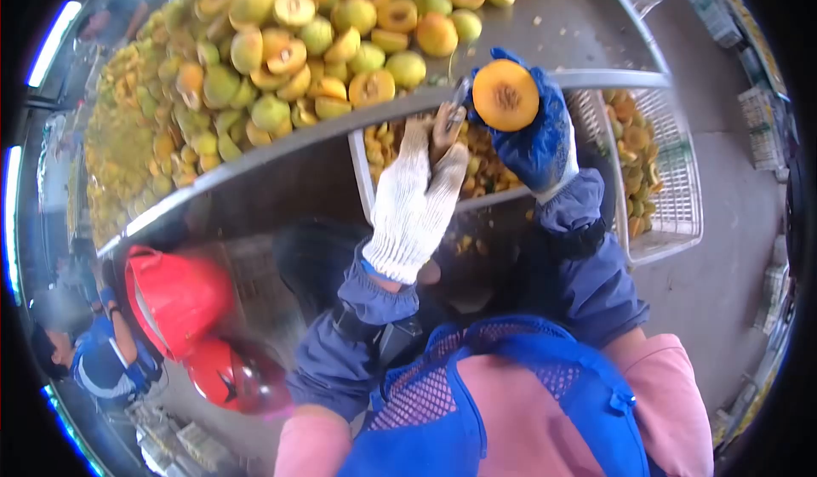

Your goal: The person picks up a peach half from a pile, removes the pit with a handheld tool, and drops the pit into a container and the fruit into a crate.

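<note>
My left hand (pixel 413 196), in a white knitted glove, is closed around a small wooden-handled tool (pixel 448 125). The tool's metal end points up towards the fruit, and its exact shape is blurred. My right hand (pixel 538 141), in a blue coated glove, holds a halved yellow peach (pixel 505 95). Its orange cut face is turned up towards me, with a brownish, rough centre. Both hands are over the front rim of a metal table (pixel 562 30). Below them stands a crate (pixel 362 175) full of cut fruit pieces.
Whole and halved peaches (pixel 323 39) are heaped across the table. To the right, a white plastic basket (pixel 677 162) holds more fruit pieces. Red containers (pixel 180 302) stand at lower left, near another person (pixel 106 349). More crates (pixel 762 128) line the far right.
</note>
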`<state>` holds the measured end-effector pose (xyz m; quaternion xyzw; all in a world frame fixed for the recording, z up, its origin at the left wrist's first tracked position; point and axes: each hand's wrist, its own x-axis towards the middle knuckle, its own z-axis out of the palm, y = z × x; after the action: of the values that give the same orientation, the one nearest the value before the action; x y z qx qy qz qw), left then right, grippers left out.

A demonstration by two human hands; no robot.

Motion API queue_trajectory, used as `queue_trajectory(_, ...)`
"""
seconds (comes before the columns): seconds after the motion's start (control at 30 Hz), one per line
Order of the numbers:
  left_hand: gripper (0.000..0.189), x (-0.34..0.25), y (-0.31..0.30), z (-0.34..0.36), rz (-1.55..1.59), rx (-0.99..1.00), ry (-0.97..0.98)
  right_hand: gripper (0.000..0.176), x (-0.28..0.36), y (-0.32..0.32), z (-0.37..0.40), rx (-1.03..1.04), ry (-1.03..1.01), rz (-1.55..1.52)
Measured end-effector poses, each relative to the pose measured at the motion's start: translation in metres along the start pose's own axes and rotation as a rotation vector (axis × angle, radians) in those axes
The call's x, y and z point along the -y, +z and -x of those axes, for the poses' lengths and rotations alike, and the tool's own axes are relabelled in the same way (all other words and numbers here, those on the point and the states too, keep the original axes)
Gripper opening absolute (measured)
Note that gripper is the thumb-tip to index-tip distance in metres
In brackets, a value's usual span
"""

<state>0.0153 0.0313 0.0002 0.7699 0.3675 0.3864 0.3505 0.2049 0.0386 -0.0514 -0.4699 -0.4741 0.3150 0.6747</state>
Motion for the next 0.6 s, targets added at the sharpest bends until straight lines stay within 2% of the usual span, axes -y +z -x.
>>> queue_trajectory(0.07, 0.049, 0.015, 0.004, 0.007, -0.528, -0.108, 0.315, 0.046, -0.008, 0.008, 0.012, 0.058, -0.209, 0.334)
queue_trajectory(0.13, 0.046, 0.025, 0.007, 0.005, -0.774, -0.133, 0.430, 0.047, 0.018, 0.017, 0.011, 0.109, -0.166, 0.484)
queue_trajectory(0.17, 0.044, 0.029, 0.012, 0.006, -0.740, -0.164, 0.393, 0.046, 0.009, 0.019, 0.011, 0.090, -0.090, 0.301)
queue_trajectory(0.23, 0.040, 0.029, 0.016, 0.008, -0.736, -0.070, 0.238, 0.043, -0.008, 0.021, 0.017, 0.036, 0.072, -0.056)
queue_trajectory(0.27, 0.038, 0.020, 0.015, 0.008, -0.763, 0.050, 0.127, 0.042, -0.009, 0.020, 0.018, 0.019, 0.066, -0.004)
queue_trajectory(0.3, 0.038, 0.008, 0.016, 0.003, -0.700, 0.050, 0.001, 0.041, -0.009, 0.020, 0.019, 0.002, 0.062, 0.048)
queue_trajectory(0.33, 0.039, -0.004, 0.018, -0.001, -0.640, 0.041, -0.122, 0.041, -0.008, 0.025, 0.025, -0.044, 0.094, -0.046)
queue_trajectory(0.37, 0.041, -0.002, 0.020, 0.000, -0.667, 0.045, -0.082, 0.041, -0.006, 0.029, 0.027, -0.090, 0.116, -0.141)
queue_trajectory(0.43, 0.045, 0.005, 0.025, 0.006, -0.720, 0.053, 0.004, 0.041, 0.006, 0.030, 0.026, -0.186, 0.374, -0.670)
queue_trajectory(0.47, 0.042, 0.007, 0.024, 0.007, -0.725, 0.016, 0.117, 0.040, 0.010, 0.030, 0.027, -0.233, 0.501, -0.935)
queue_trajectory(0.53, 0.044, -0.003, 0.025, 0.010, -0.746, 0.134, 0.006, 0.037, 0.001, 0.031, 0.037, -0.208, 0.339, -0.520)
queue_trajectory(0.57, 0.045, -0.009, 0.024, 0.011, -0.757, 0.191, -0.051, 0.037, 0.003, 0.033, 0.039, -0.200, 0.295, -0.415)
queue_trajectory(0.6, 0.047, -0.008, 0.023, 0.015, -0.762, 0.180, 0.004, 0.036, 0.007, 0.035, 0.041, -0.198, 0.253, -0.310)
